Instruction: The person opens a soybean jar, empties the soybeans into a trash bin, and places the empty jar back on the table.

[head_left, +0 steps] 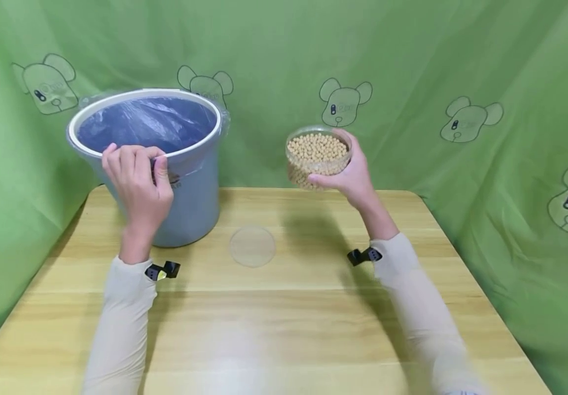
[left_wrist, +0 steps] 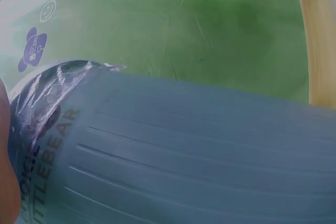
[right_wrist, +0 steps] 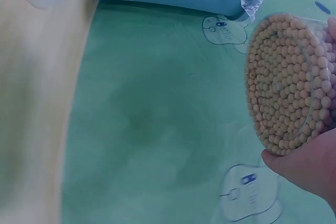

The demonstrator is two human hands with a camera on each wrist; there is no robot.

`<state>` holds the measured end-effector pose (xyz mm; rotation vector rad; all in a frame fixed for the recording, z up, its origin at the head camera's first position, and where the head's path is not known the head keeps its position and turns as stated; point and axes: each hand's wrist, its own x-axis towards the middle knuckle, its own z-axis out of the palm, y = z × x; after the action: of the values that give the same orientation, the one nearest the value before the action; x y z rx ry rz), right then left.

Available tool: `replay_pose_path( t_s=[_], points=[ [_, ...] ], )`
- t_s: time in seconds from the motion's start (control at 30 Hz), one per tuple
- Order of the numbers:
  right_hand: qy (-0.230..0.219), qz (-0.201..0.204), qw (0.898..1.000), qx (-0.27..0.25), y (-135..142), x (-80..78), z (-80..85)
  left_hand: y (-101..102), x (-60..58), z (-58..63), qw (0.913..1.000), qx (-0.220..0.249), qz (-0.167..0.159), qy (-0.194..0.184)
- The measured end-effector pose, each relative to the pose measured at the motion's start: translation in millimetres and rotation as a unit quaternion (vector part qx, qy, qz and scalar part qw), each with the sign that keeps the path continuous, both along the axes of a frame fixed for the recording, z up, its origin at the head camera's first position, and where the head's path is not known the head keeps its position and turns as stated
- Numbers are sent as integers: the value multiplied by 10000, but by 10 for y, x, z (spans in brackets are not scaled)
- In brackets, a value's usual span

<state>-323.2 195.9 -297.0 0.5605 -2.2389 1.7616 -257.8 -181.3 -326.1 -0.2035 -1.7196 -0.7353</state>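
Observation:
At the left stands a blue-grey trash bin (head_left: 190,192) with a white rim and a clear plastic bag (head_left: 151,120) lining it. My left hand (head_left: 138,178) grips the near side of its rim, fingers over the edge and thumb on the outside. My right hand (head_left: 350,167) holds a clear round container (head_left: 319,158) filled with soybeans (head_left: 316,147) above the table's far edge, to the right of the bin. Through the container's clear base, the soybeans (right_wrist: 281,85) show in the right wrist view. Between the arms, a clear round lid (head_left: 252,247) lies flat.
The light wooden table (head_left: 264,329) spans the front. Green cloth (head_left: 274,55) printed with bear heads hangs behind it and at both sides. Small black cameras sit on both wrists, over pale sleeves (head_left: 121,323).

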Motion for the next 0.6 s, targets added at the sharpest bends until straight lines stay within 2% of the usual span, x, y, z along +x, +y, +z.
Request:
replay_pose_path(
  t_s=[0.2, 0.3, 0.43, 0.6],
  points=[
    [-1, 197, 9989, 434, -164, -169, 549, 44, -33, 31, 9983, 339, -176, 439],
    [9, 335, 9966, 758, -306, -262, 774, 46, -37, 56, 9967, 465, -274, 602],
    [8, 456, 9901, 1331, -509, -357, 977, 38, -28, 73, 9971, 430, -311, 545],
    [-152, 496, 9813, 1851, -714, -422, 1105, 27, 18, 81, 9990, 185, -253, 309]
  ],
)
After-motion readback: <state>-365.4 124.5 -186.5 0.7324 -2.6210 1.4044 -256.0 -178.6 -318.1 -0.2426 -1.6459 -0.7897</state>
